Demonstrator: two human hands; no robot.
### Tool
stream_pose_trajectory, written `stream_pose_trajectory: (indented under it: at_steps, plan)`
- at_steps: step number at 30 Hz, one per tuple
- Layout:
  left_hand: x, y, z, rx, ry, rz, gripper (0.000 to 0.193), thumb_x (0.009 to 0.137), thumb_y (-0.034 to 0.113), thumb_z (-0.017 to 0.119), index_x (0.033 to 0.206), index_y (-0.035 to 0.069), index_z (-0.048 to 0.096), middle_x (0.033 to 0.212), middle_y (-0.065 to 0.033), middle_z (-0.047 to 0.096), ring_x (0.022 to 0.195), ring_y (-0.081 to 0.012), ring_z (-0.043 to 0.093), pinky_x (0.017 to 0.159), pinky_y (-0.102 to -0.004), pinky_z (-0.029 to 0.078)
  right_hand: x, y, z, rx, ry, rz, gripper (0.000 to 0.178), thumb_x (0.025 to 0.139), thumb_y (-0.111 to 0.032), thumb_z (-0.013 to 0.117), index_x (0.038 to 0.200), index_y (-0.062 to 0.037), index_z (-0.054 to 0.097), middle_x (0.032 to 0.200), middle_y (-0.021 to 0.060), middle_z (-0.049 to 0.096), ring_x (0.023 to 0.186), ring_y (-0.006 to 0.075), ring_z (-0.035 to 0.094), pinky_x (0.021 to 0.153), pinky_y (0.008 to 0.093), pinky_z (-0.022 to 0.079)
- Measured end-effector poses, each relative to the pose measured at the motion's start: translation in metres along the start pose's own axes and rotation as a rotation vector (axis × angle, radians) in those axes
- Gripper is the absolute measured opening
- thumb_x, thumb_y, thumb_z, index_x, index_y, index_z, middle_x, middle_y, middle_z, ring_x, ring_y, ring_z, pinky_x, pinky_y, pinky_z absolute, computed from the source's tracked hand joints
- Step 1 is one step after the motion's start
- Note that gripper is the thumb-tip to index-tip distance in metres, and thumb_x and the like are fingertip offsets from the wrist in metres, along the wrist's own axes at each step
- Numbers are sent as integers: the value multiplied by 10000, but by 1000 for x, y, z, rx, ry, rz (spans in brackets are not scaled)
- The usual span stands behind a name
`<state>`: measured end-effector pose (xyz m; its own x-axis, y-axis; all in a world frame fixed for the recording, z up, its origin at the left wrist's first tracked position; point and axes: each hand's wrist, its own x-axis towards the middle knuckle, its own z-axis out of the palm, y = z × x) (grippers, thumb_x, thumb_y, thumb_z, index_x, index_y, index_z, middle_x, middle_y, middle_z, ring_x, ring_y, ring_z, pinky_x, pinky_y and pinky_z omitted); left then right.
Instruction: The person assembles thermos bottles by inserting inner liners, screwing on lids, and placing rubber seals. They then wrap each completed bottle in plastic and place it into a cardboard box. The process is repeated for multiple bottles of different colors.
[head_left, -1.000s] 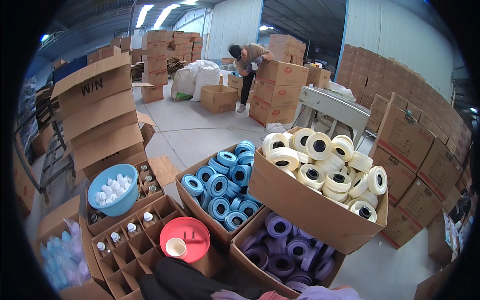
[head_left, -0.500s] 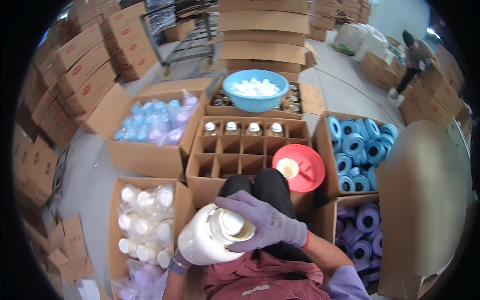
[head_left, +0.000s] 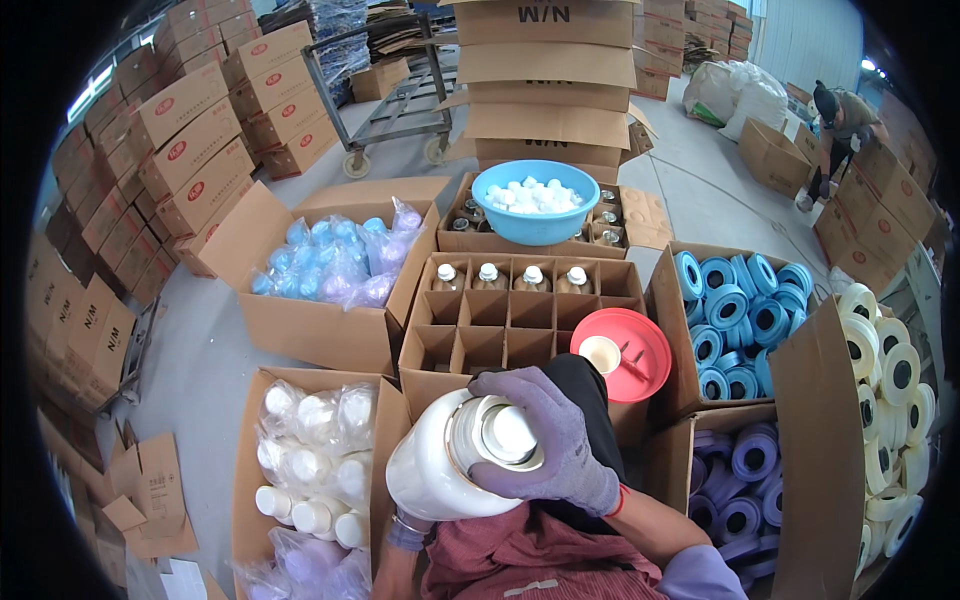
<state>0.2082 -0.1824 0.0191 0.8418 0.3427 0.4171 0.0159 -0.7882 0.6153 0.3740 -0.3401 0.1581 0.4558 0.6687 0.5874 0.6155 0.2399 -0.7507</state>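
A white flask-like bottle [head_left: 432,472] leans in my lap, its top tilted up to the right. My left hand [head_left: 408,532] wraps its lower side, mostly hidden behind it. My gloved right hand [head_left: 565,440] is closed round the neck, fingers on the far side and thumb on the near side. A white cap [head_left: 510,434] sits in the mouth, inside a shiny metallic-looking ring. Just beyond stands a divided carton [head_left: 505,322] with several silver bottles with white caps [head_left: 532,278] in its far row. A red dish [head_left: 645,350] with a cream cup [head_left: 600,355] and small dark pieces lies on its right corner.
Around me stand open cartons of bagged white caps [head_left: 315,465], bagged blue and lilac caps [head_left: 335,260], blue rings [head_left: 725,305], purple rings [head_left: 752,455] and cream rings [head_left: 898,375]. A blue basin [head_left: 535,230] holds white pieces. Another person [head_left: 845,120] bends at far right.
The whole view has shifted, with the scene lower and to the right. My hands keep their hold on the bottle. The blurred shape at the right is gone, showing the cream rings.
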Motion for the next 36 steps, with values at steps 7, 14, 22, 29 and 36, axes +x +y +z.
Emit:
stream_pose_trajectory:
  at_steps: [7, 14, 22, 29, 36]
  plan:
    - [12, 2, -1, -110, -113, -48, 581, 881, 312, 703, 1369, 89, 479, 1317, -116, 548, 1204, -283, 529, 1028, -423, 416, -11, 1, -18, 84, -10, -162, 700, 662, -279, 853, 1241, 12, 589, 1173, 186, 646, 1022, 304, 654, 890, 362, 521]
    - [48, 14, 34, -123, -124, -28, 550, 862, 316, 711, 1321, 91, 510, 1250, -123, 568, 1142, -297, 549, 982, -422, 433, -3, 16, -58, 18, -16, -66, 733, 643, -270, 835, 1276, -5, 576, 1110, 120, 656, 950, 268, 626, 875, 348, 485]
    - [88, -3, 61, -168, -125, -93, 514, 840, 321, 721, 1266, 93, 547, 1174, -132, 590, 1070, -314, 571, 929, -420, 452, 35, 6, -81, -231, 368, 12, 694, 652, -207, 842, 1258, 12, 582, 1067, 139, 629, 966, 274, 627, 864, 369, 504]
    - [96, -18, 69, -218, -152, -159, 484, 820, 325, 730, 1218, 95, 578, 1108, -140, 610, 1008, -328, 591, 883, -419, 469, 80, 22, -56, -121, 72, 15, 675, 696, -328, 862, 1240, -36, 589, 1117, 156, 626, 990, 310, 668, 857, 387, 542]
    - [83, -28, 47, -263, -189, -221, 455, 801, 330, 739, 1170, 96, 610, 1041, -148, 629, 946, -343, 611, 837, -417, 486, 108, 35, -29, -13, -108, -89, 740, 639, -344, 901, 1223, -9, 592, 1113, 165, 637, 951, 310, 669, 817, 370, 546]
